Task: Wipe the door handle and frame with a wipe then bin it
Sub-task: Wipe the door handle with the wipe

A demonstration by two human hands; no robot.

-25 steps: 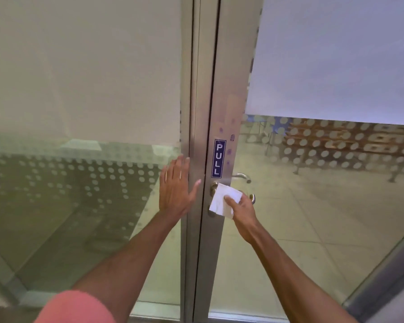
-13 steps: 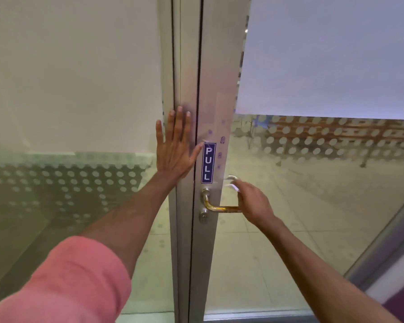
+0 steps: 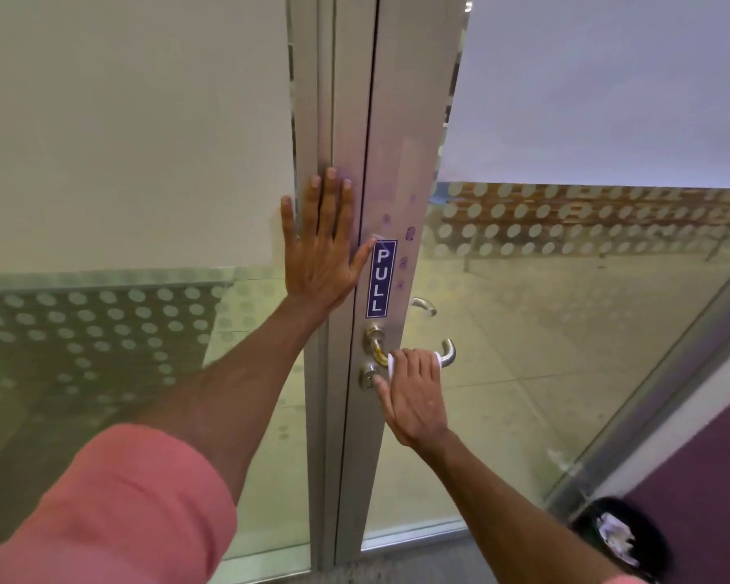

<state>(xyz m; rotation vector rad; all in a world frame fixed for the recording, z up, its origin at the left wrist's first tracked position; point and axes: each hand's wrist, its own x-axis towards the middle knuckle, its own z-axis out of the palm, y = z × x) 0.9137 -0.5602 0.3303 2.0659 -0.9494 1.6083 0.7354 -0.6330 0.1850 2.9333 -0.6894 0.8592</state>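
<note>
A metal lever door handle (image 3: 448,354) sticks out from the aluminium door frame (image 3: 401,120), just under a blue PULL sticker (image 3: 381,278). My right hand (image 3: 414,389) is wrapped over the handle's bar with a white wipe (image 3: 439,358) pressed under the fingers; only the wipe's edges show. My left hand (image 3: 319,246) lies flat, fingers spread, against the fixed frame post left of the door gap, holding nothing. A round black bin (image 3: 620,537) with crumpled white paper inside sits on the floor at the lower right.
Glass panels with frosted dots flank the frame on both sides. A keyhole cylinder (image 3: 367,378) sits below the handle. A second handle (image 3: 423,305) shows through the glass on the far side. A purple wall panel (image 3: 700,469) stands at the right.
My right hand has slid left along the handle bar with the wipe, from its outer end toward the frame. My left hand stays flat on the post. The bin has come into view.
</note>
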